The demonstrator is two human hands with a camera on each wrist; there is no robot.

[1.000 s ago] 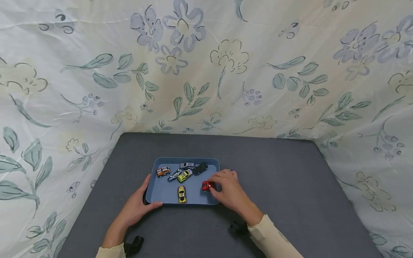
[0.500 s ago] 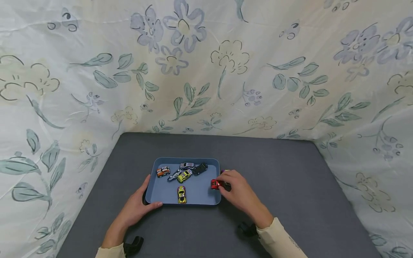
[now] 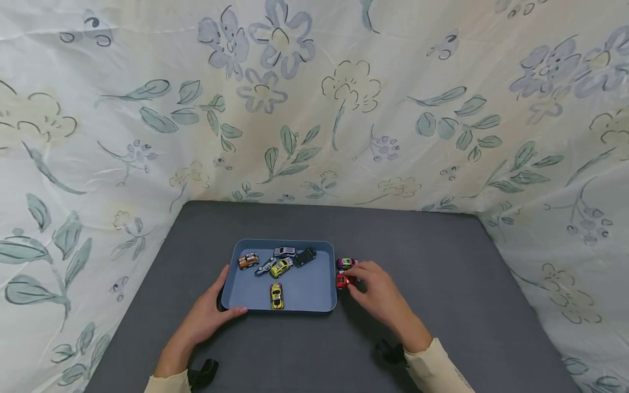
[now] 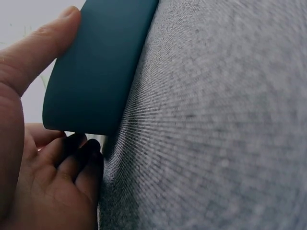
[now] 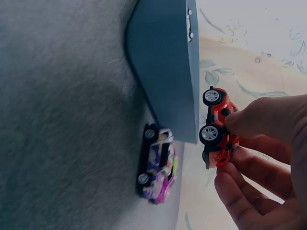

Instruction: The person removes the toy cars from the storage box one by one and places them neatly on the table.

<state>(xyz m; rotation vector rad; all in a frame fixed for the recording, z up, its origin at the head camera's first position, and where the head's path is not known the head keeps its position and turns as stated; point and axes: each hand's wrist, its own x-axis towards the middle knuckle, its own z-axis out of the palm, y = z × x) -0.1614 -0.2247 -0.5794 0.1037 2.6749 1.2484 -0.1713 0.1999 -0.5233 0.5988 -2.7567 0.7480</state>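
Red toy car: it had shifted rightward since a moment earlier, from over the blue tray to just past its right rim, and hung clear of the counter, wheels down.
Right hand: it had travelled along, pinching the car between thumb and fingers.
Left hand: it gripped the tray's near left corner, thumb along the near wall, fingers at the left one.
Inside the tray: six more little cars lay there, most bunched toward the far side.
Purple car: it stood on the counter just beyond the red one, beside the tray's right wall; whether it touched, I couldn't tell.
Step in hand: to my eye, taking the red car out, not yet set down.
Next move: it seemed to call for a gentle lowering short of the purple car, then letting go.
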